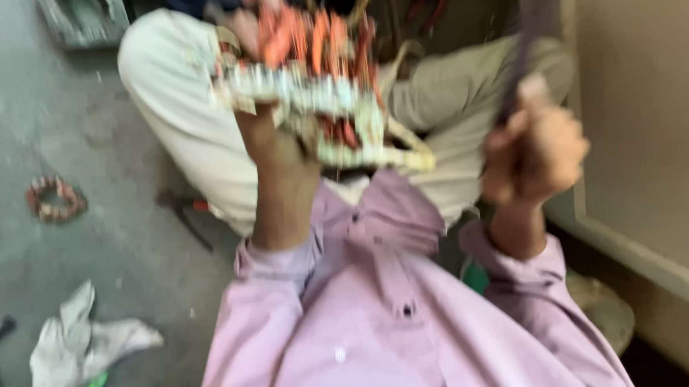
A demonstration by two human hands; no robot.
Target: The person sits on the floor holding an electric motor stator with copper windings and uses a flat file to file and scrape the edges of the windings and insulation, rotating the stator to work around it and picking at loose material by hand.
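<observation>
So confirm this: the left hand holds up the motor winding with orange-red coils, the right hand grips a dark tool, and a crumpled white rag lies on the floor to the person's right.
Not quite. The head view shows the crumpled white rag on the floor to the person's left, not right. The rest stands: the left hand holds up the motor winding with orange-red coils, and the right hand grips a dark tool.

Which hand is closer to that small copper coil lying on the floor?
Left. The left hand holds the stator, on the coil's side; the right hand grips a tool farther away.
</observation>
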